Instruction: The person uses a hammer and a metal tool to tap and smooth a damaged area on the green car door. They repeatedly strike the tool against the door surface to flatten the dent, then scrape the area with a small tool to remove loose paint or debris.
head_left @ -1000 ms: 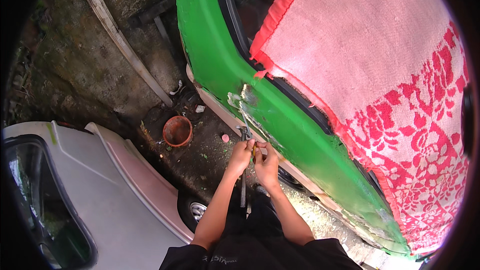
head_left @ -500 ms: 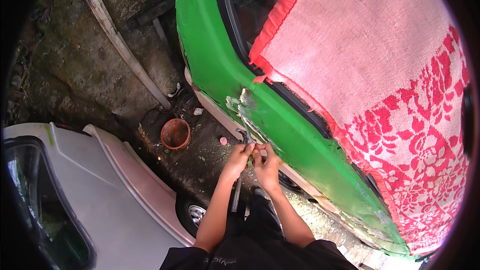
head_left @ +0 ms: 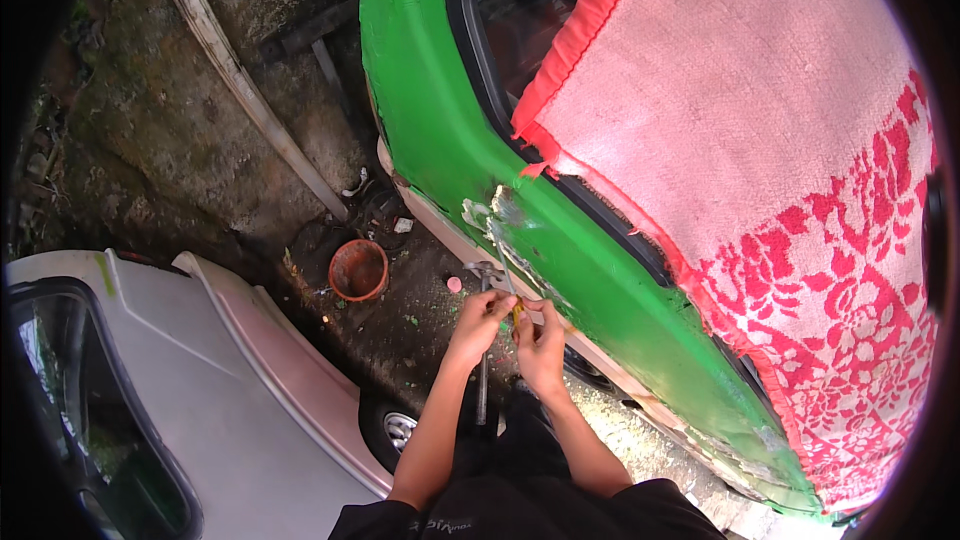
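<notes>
My left hand (head_left: pixel 476 328) is closed round a hammer (head_left: pixel 483 390); its head shows above the fingers and its metal handle hangs below. My right hand (head_left: pixel 541 348) pinches the yellow handle of a thin screwdriver (head_left: pixel 518 311). The left fingertips meet the same tool close to where its shaft begins. That shaft slants up and left toward the green car panel (head_left: pixel 430 130), near a patch of chipped filler (head_left: pixel 500 208). Whether the tip touches the panel, I cannot tell.
A red-and-white patterned towel (head_left: pixel 750 110) drapes over the green car's windows. On the left stands a silver car (head_left: pixel 250 390). Between the cars are a terracotta pot (head_left: pixel 358 271), a small pink disc (head_left: pixel 454 285) and scattered debris. A long pale strip (head_left: pixel 240 85) leans behind.
The hammer has swung more upright, with its head showing more clearly. More of the screwdriver's yellow handle shows between my fingers. The whole view has shifted slightly.
</notes>
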Demonstrator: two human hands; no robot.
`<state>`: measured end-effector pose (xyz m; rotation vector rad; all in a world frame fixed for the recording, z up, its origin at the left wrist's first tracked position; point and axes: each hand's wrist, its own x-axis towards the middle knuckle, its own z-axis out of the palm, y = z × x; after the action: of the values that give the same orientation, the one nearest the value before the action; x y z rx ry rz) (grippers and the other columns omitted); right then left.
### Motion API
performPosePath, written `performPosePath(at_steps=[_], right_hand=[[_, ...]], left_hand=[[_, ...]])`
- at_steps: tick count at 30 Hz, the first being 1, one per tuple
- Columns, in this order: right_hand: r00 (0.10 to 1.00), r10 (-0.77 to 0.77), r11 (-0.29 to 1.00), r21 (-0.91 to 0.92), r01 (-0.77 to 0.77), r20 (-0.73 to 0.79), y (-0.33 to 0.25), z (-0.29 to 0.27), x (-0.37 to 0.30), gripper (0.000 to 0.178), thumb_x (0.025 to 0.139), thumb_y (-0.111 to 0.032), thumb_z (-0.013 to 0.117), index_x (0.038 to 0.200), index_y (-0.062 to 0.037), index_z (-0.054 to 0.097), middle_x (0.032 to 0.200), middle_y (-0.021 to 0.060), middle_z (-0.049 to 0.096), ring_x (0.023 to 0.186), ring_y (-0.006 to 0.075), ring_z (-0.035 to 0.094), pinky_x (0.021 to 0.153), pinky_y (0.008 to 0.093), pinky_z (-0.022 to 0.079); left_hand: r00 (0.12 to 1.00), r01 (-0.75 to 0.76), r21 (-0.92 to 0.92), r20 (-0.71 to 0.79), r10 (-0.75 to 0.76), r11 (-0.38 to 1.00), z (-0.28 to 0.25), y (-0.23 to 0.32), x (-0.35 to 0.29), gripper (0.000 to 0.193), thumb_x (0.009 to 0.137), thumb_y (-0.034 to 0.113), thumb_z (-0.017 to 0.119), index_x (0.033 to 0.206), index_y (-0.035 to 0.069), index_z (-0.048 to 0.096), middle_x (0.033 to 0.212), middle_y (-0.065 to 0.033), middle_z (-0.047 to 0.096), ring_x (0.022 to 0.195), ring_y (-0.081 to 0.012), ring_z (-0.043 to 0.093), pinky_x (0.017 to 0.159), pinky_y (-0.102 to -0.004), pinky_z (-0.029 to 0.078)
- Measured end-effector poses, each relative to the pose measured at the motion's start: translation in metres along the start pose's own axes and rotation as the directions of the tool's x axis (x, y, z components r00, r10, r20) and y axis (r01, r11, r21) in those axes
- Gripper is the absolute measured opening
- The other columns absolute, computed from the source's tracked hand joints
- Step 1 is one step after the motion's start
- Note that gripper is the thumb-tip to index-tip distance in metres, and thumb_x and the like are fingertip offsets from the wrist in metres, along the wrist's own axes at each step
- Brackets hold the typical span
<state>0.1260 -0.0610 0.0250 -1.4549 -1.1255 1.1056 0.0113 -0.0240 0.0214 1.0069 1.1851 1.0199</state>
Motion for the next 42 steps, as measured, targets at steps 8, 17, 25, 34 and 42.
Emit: performPosePath(at_steps=[8,17,25,34,42], right_hand=[[0.999,0.04,0.997,0.061,-0.039,-0.014,-0.009,-0.016,-0.007,0.009,0.099,-0.007,0.053,0.107,-0.0022,0.053,0.063,0.0042,0.054,0.053,0.0091,0.05,0.049,0.0283,0.039],[0.997,0.028,0.989,0.149,-0.017,-0.071,0.004,-0.01,-0.015,0.011,0.099,-0.007,0.054,0.108,-0.0013,0.056,0.066,0.0055,0.057,0.055,0.0081,0.051,0.05,0.0277,0.041],[0.997,0.055,0.998,0.014,-0.055,-0.05,0.014,-0.004,-0.001,0.01,0.098,-0.007,0.055,0.105,-0.0005,0.057,0.069,0.0063,0.059,0.056,0.0095,0.053,0.051,0.0287,0.042],[0.998,-0.002,1.0,0.006,0.002,-0.061,0.011,-0.009,-0.012,0.012,0.097,-0.005,0.054,0.107,0.0011,0.057,0.065,0.0046,0.058,0.054,0.0086,0.052,0.05,0.027,0.042],[0.997,-0.036,0.995,-0.092,0.03,-0.064,0.018,-0.008,-0.008,0.014,0.096,-0.006,0.056,0.109,0.0,0.058,0.061,0.0055,0.057,0.052,0.0103,0.05,0.051,0.0305,0.042]], left_hand=[[0.984,0.08,0.036,0.157,-0.085,0.996,0.011,-0.003,0.001,0.027,0.103,0.024,0.051,0.1,0.002,0.068,0.073,0.0034,0.056,0.059,-0.0044,0.044,0.05,-0.0236,0.034],[0.983,-0.097,0.084,0.164,0.082,0.992,0.01,-0.02,0.008,0.039,0.104,0.034,0.049,0.093,0.002,0.069,0.065,0.0036,0.05,0.055,-0.0066,0.042,0.048,-0.0265,0.033],[0.993,-0.083,0.156,0.094,0.069,0.984,0.003,-0.04,0.017,0.042,0.104,0.035,0.048,0.09,0.0,0.067,0.063,0.0022,0.052,0.052,-0.0058,0.04,0.046,-0.0275,0.032],[0.986,-0.069,0.112,0.16,0.051,0.991,0.007,-0.043,0.003,0.043,0.106,0.034,0.044,0.1,-0.001,0.067,0.075,-0.0016,0.059,0.066,-0.0101,0.048,0.061,-0.0288,0.042],[0.994,0.014,0.089,0.103,-0.024,0.996,0.0,-0.036,0.01,0.042,0.106,0.034,0.045,0.094,0.001,0.068,0.071,0.0015,0.056,0.064,-0.0072,0.045,0.06,-0.0278,0.039]])
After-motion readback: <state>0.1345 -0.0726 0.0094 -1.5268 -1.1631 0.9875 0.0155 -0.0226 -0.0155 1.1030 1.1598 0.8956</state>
